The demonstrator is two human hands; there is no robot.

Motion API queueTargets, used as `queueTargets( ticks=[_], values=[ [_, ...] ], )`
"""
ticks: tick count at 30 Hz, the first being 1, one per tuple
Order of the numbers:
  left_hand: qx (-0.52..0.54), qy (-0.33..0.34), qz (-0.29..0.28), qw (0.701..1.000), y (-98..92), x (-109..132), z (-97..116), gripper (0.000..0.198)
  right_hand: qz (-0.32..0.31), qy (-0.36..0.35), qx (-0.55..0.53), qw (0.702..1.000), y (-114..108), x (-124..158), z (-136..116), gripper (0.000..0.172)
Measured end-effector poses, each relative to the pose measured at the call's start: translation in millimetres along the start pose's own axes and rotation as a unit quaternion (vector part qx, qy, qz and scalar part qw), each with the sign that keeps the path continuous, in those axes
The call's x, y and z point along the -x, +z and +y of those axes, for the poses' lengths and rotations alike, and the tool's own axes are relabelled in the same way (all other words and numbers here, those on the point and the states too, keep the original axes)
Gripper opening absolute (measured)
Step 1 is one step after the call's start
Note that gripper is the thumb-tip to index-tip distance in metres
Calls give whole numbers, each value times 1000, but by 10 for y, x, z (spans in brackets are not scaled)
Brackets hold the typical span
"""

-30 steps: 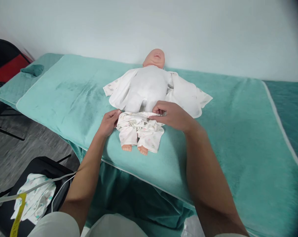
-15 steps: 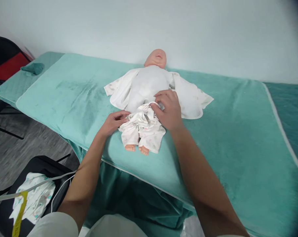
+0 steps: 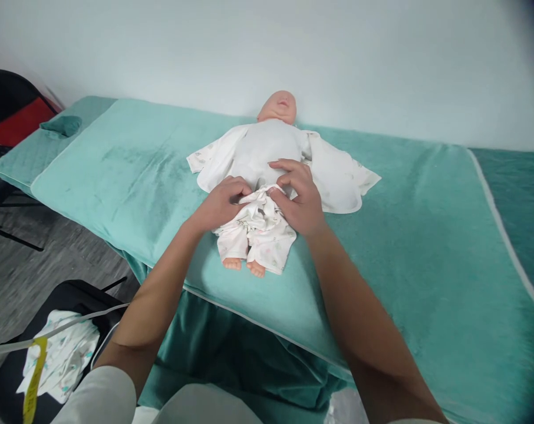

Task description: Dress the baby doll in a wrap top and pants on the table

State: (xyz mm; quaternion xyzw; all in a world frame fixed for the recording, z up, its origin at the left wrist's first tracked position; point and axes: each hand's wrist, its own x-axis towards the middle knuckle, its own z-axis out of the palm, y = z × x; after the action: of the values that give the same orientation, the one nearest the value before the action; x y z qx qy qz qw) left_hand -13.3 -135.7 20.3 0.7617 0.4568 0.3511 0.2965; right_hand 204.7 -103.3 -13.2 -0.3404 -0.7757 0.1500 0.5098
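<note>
A baby doll [image 3: 279, 107] lies on its back on a green padded bed [image 3: 129, 171], feet toward me. Under its back a white shirt [image 3: 344, 174] is spread open, sleeves out to both sides. White printed baby trousers [image 3: 273, 244] cover its legs, bunched at the hips, with the bare feet showing at the cuffs. My left hand [image 3: 225, 203] is closed on the waistband at the doll's hip on the left. At the opposite side my right hand [image 3: 300, 197] pinches the waistband between thumb and fingers, its index finger raised over the belly.
White wall [image 3: 382, 70] stands behind the bed. A black chair [image 3: 79, 294] at lower left carries a folded printed cloth [image 3: 68, 353]. A pale cable [image 3: 85, 318] with a yellow tag [image 3: 35, 377] crosses there. Another chair [image 3: 15, 100] with red on it stands at far left.
My left hand has moved up and right from the trouser leg to the waistband and taken hold there. My right hand stays at the waistband, almost unmoved.
</note>
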Motion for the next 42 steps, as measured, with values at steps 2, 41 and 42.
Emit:
queueTargets(
  ticks=[2, 41, 42],
  values=[
    [23, -37, 29, 999, 22, -26, 4, 23, 18, -17, 8, 1000, 3, 9, 91, 17],
    [227, -195, 190, 935, 97, -482, -932, 22, -115, 381, -202, 895, -362, 20, 394, 39],
    [236, -191, 182, 935, 88, -458, -917, 22, -134, 385, -215, 887, -382, 22, 387, 41]
  ],
)
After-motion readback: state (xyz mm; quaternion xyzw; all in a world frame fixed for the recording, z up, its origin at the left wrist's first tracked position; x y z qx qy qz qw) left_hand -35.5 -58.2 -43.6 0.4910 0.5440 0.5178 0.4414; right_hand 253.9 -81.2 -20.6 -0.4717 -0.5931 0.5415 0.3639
